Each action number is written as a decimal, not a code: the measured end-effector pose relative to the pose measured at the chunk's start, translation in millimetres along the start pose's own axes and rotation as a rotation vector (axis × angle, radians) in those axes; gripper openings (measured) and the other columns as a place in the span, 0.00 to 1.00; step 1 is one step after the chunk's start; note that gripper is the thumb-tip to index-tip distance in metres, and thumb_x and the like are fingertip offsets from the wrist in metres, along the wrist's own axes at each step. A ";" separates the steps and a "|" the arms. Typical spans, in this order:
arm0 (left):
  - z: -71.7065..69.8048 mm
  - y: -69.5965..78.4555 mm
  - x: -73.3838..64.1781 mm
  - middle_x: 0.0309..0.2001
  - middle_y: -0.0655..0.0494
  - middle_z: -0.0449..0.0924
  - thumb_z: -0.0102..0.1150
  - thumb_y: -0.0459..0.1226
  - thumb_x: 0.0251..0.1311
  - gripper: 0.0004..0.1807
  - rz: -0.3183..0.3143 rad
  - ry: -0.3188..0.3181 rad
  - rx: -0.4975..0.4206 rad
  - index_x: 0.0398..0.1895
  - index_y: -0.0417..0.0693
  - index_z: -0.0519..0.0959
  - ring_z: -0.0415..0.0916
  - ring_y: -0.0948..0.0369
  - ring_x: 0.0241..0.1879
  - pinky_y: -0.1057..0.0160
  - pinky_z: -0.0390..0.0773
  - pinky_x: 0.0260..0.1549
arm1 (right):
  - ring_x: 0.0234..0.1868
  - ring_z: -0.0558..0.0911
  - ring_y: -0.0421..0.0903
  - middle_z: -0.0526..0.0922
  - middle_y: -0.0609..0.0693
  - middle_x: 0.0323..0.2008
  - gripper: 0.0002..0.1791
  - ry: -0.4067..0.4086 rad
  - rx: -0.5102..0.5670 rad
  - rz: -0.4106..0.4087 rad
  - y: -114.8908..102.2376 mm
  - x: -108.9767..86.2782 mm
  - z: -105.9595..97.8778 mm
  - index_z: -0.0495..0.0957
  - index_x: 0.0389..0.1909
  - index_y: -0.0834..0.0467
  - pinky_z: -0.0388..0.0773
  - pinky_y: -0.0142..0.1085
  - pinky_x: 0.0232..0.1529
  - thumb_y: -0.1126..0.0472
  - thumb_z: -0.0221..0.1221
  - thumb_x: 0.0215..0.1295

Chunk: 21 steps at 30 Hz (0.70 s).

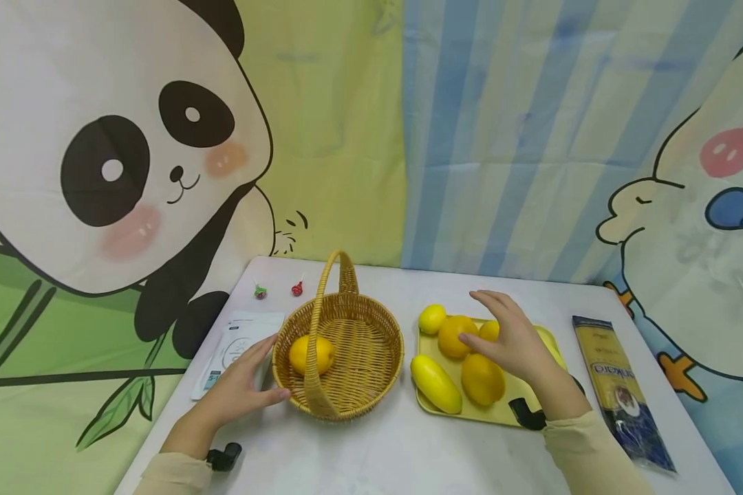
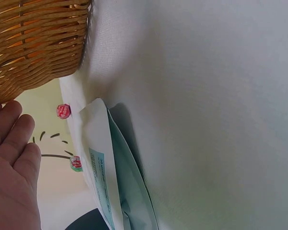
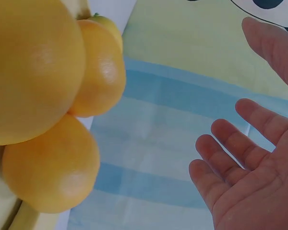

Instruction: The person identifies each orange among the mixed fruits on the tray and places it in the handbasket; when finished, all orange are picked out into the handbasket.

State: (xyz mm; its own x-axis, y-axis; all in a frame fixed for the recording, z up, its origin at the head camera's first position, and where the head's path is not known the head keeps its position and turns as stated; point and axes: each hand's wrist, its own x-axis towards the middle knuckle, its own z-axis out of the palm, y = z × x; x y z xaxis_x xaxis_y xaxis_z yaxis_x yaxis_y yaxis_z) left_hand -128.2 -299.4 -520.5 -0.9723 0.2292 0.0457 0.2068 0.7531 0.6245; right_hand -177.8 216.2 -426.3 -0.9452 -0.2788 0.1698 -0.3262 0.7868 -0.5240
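Note:
A wicker basket with a tall handle stands mid-table, one orange fruit lying inside at its left. Against the basket's left rim rest the fingers of my left hand, straight and spread from the thumb. My right hand hovers with parted fingers over a yellow tray, holding nothing. On that tray lie a long yellow fruit, several round orange fruits and a lemon at the back left corner. In the right wrist view the palm faces the fruits, apart from them.
A white pouch lies left of the basket, partly behind my left hand. Two small wrapped lollipops, one green and one red, sit at the back left. A gold and blue packet lies at the right edge.

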 end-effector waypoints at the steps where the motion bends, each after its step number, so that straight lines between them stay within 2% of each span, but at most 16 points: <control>1: -0.1 0.0 -0.1 0.83 0.45 0.57 0.74 0.68 0.47 0.65 0.000 0.000 -0.002 0.85 0.55 0.53 0.57 0.35 0.79 0.23 0.61 0.71 | 0.77 0.65 0.65 0.64 0.58 0.78 0.46 0.001 -0.003 0.005 1.7 -1.4 0.8 0.64 0.79 0.50 0.68 0.70 0.72 0.45 0.72 0.64; 6: 0.1 0.6 -0.6 0.83 0.45 0.57 0.74 0.69 0.47 0.66 -0.011 -0.005 -0.002 0.85 0.57 0.52 0.56 0.36 0.79 0.23 0.61 0.71 | 0.76 0.66 0.65 0.65 0.59 0.77 0.46 0.003 -0.025 0.040 10.6 -10.2 5.5 0.64 0.79 0.49 0.68 0.71 0.71 0.42 0.72 0.63; 21: 0.5 1.4 -0.9 0.83 0.45 0.57 0.74 0.69 0.46 0.66 -0.015 -0.003 -0.009 0.85 0.58 0.52 0.56 0.36 0.79 0.23 0.60 0.70 | 0.74 0.69 0.65 0.68 0.59 0.76 0.46 -0.021 -0.002 0.100 27.8 -38.3 23.7 0.66 0.78 0.52 0.68 0.70 0.71 0.41 0.72 0.62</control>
State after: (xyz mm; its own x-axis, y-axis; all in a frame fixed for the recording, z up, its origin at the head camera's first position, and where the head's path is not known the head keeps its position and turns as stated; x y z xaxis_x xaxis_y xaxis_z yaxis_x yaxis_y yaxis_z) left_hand -126.9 -298.3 -520.1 -0.9749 0.2202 0.0338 0.1915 0.7506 0.6324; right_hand -150.3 235.7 -467.2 -0.9727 -0.2102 0.0986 -0.2299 0.8123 -0.5361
